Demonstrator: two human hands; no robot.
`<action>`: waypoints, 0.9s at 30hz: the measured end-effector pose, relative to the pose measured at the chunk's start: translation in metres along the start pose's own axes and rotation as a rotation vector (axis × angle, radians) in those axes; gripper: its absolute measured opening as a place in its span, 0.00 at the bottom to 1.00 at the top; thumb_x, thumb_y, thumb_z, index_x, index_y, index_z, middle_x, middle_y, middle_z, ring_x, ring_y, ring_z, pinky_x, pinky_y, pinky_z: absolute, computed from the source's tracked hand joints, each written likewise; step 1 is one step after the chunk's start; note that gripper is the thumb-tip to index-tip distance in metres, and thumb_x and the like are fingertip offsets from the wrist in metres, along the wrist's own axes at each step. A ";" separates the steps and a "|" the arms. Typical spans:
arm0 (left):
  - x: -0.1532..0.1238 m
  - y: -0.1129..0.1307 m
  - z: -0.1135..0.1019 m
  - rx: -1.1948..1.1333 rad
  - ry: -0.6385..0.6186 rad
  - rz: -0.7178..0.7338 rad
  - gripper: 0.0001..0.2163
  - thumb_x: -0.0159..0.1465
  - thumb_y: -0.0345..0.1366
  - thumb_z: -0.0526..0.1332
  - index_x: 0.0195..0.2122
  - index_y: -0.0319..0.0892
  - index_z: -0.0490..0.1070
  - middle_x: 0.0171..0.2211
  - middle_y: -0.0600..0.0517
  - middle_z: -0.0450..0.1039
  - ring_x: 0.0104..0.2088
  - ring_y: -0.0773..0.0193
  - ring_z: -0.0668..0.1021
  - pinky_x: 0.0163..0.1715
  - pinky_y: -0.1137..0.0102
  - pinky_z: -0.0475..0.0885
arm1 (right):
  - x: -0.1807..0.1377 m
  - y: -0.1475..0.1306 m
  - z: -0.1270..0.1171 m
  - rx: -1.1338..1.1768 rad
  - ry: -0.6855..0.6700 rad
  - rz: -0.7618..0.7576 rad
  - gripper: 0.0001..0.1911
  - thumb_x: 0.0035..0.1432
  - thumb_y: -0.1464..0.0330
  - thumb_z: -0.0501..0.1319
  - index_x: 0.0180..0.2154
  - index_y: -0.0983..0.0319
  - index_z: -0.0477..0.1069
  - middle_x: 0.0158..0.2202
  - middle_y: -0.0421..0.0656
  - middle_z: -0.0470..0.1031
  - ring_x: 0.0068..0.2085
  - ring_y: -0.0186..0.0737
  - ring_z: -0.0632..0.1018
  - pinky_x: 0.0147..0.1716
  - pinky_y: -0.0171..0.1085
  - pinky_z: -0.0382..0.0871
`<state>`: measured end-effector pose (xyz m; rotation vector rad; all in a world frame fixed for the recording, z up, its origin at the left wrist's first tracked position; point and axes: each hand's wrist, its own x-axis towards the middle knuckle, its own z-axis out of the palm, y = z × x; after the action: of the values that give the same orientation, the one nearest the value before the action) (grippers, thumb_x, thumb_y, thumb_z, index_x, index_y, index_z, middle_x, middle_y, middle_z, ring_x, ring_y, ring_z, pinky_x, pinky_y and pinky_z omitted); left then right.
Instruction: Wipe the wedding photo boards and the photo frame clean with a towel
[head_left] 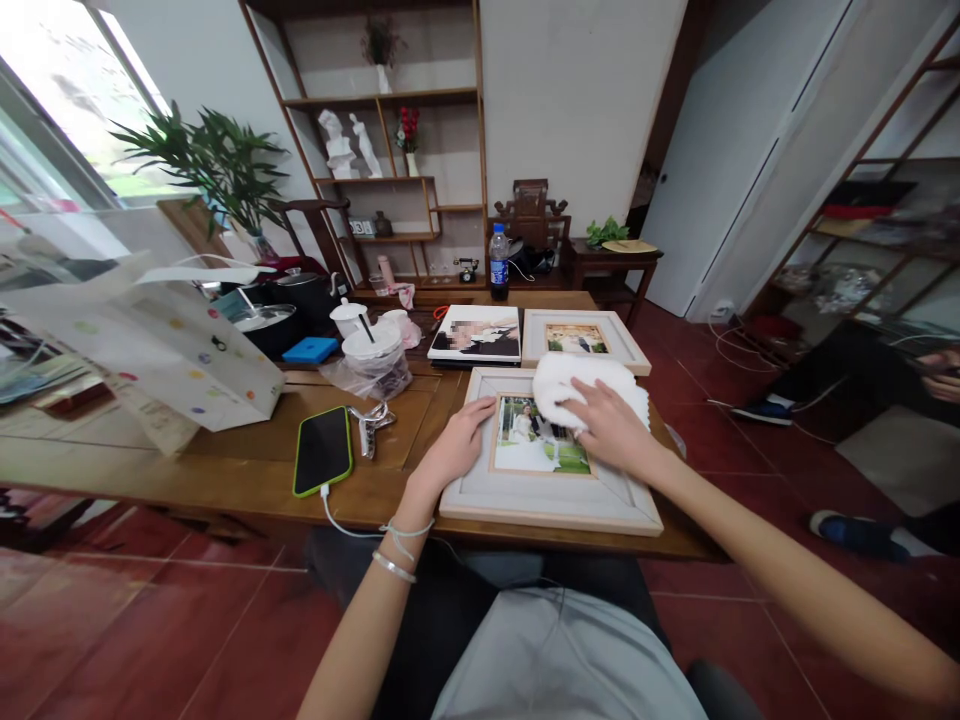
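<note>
A large pale picture frame with a wedding photo lies flat at the near edge of the wooden table. My left hand rests flat on the frame's left border, fingers stretched out. My right hand presses a white cloth onto the glass at the photo's upper right, fingers lying over the cloth. A second framed photo and an unframed print lie just behind.
A phone in a green case with a cable lies left of the frame, beside a metal clip. Farther left are a white paper bag, lidded cups, pots and a blue bottle. Another person's legs are at right.
</note>
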<state>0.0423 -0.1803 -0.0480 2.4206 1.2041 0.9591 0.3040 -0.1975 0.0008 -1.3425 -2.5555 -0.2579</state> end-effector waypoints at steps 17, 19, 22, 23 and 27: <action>0.001 0.002 0.001 0.003 0.014 -0.013 0.25 0.55 0.18 0.47 0.52 0.37 0.66 0.55 0.46 0.65 0.57 0.62 0.66 0.59 0.61 0.58 | -0.062 -0.080 -0.045 0.322 -0.286 -0.111 0.25 0.45 0.78 0.52 0.47 0.60 0.68 0.59 0.51 0.60 0.61 0.47 0.57 0.58 0.51 0.48; 0.001 0.005 0.000 0.008 0.005 -0.020 0.25 0.55 0.18 0.46 0.52 0.36 0.66 0.56 0.46 0.64 0.57 0.61 0.66 0.59 0.61 0.58 | -0.071 -0.087 -0.048 0.383 -0.276 -0.150 0.25 0.43 0.79 0.52 0.45 0.59 0.69 0.60 0.46 0.58 0.62 0.45 0.54 0.59 0.50 0.46; 0.001 0.007 -0.001 0.006 0.002 -0.014 0.25 0.55 0.18 0.46 0.52 0.37 0.66 0.55 0.46 0.65 0.57 0.61 0.66 0.59 0.60 0.58 | -0.067 -0.082 -0.037 0.398 -0.241 -0.190 0.27 0.42 0.78 0.54 0.47 0.59 0.68 0.61 0.46 0.57 0.62 0.43 0.53 0.60 0.50 0.43; 0.001 0.006 -0.001 0.007 0.003 -0.010 0.25 0.54 0.18 0.46 0.52 0.37 0.66 0.55 0.46 0.65 0.57 0.61 0.66 0.59 0.60 0.58 | -0.062 -0.077 -0.032 0.379 -0.226 -0.188 0.27 0.42 0.78 0.54 0.48 0.59 0.67 0.61 0.47 0.57 0.62 0.43 0.53 0.60 0.51 0.42; 0.000 0.002 0.000 0.005 0.014 0.007 0.25 0.54 0.18 0.47 0.51 0.38 0.67 0.55 0.47 0.65 0.57 0.62 0.66 0.59 0.60 0.58 | -0.032 -0.045 -0.013 0.253 -0.176 -0.164 0.27 0.46 0.76 0.55 0.51 0.60 0.65 0.61 0.50 0.56 0.62 0.45 0.53 0.59 0.53 0.40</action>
<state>0.0437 -0.1814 -0.0474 2.4277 1.2044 0.9776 0.2864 -0.2516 0.0022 -1.1092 -2.7339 0.1588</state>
